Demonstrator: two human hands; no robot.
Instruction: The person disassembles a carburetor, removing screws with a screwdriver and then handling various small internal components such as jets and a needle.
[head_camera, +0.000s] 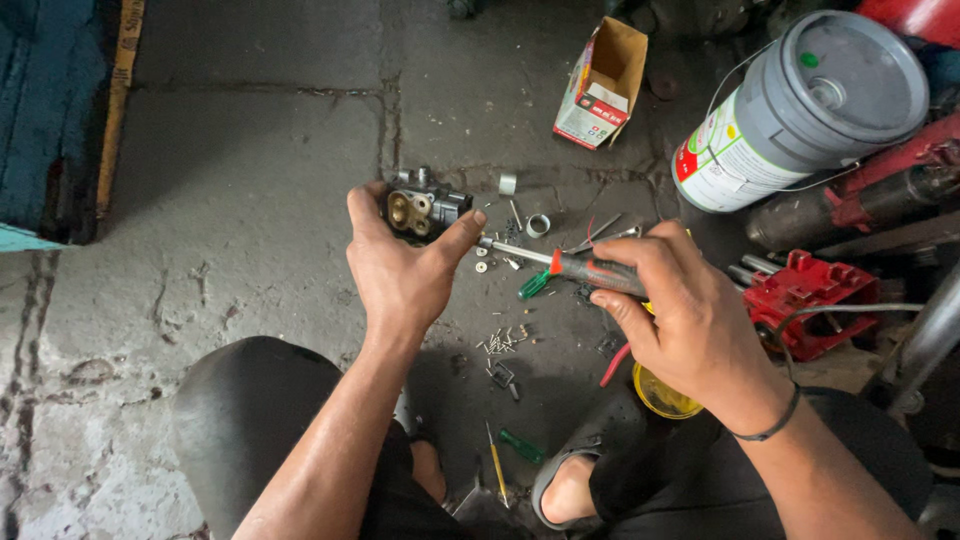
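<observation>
Left hand: the left hand (400, 270) is raised over the concrete floor (230, 200), its fingers (460, 235) and thumb wrapped around a small dark metal block (425, 207), gripping it firmly from behind and below.
Metal block: it sits in the upper part of the palm, its face with brass-coloured round fittings turned up toward the camera.
Right hand: the right hand (680, 300) has its fingers curled tightly round the grey and red handle of a screwdriver (560, 263); a dark band circles the wrist.
Screwdriver: it lies nearly level, the metal shaft pointing left, its tip meeting the block's right side just beside the left thumb.
Floor below the hands: small washers, metal rings (537, 224), a heap of tiny screws (503, 341) and a green-handled tool (534, 285) are scattered there.
Near the legs: a second green-handled screwdriver (521, 445) lies by the sandalled foot, and a yellow cup (665, 397) sits just under the right wrist.
Farther off: an open cardboard box (603, 85) lies beyond the parts, a grey bucket (800, 110) lies tipped on its side to the right, and a red machine part (805, 300) lies below it.
</observation>
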